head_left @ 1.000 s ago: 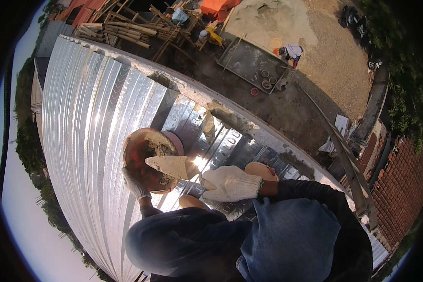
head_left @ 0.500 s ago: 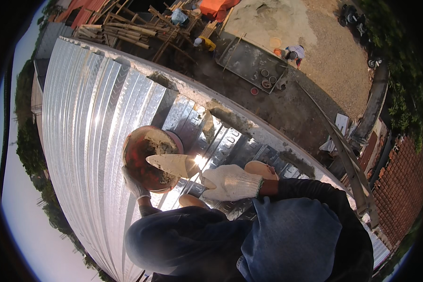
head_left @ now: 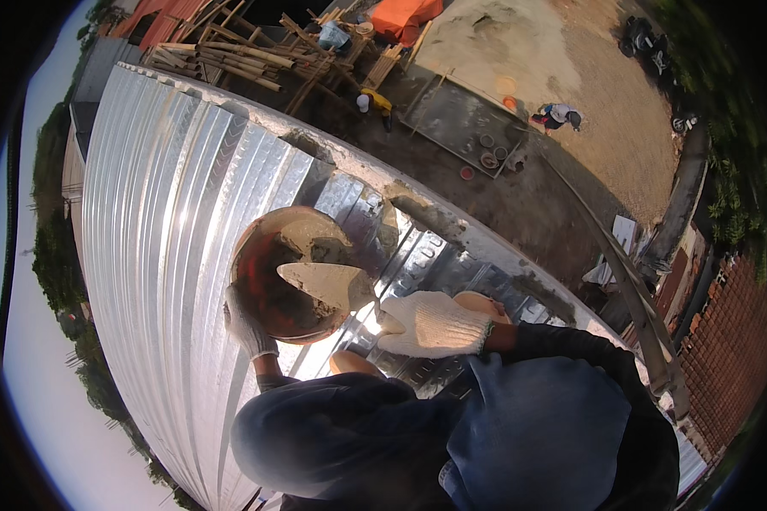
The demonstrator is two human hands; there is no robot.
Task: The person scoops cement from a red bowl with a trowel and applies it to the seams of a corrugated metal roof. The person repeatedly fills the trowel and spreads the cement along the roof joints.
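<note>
My left hand (head_left: 249,328), in a pale work glove, is closed on the near-left rim of a round reddish bucket (head_left: 256,285). The bucket's mouth faces me, and its inside is smeared with grey. Wet mortar (head_left: 328,249) lies against its far-right inner side. My right hand (head_left: 435,325), in a white knitted glove, grips a trowel by its handle, which the fingers mostly hide. The pointed trowel blade (head_left: 324,283) is over the bucket's mouth, with some mortar on its near edge. Whether the blade touches the mortar I cannot tell.
Ribbed shiny metal sheeting (head_left: 158,196) spreads under and left of me, bordered by a rough concrete edge (head_left: 358,166). Far below are a mixing trough (head_left: 460,115), a person in yellow (head_left: 375,104), another person (head_left: 558,117) and stacked poles (head_left: 239,64). A brick wall (head_left: 729,349) stands right.
The bucket looks larger and its mouth has turned more toward me, showing more mortar at the far right. The trowel has shifted slightly right. Below, the person beside the trough has changed posture.
</note>
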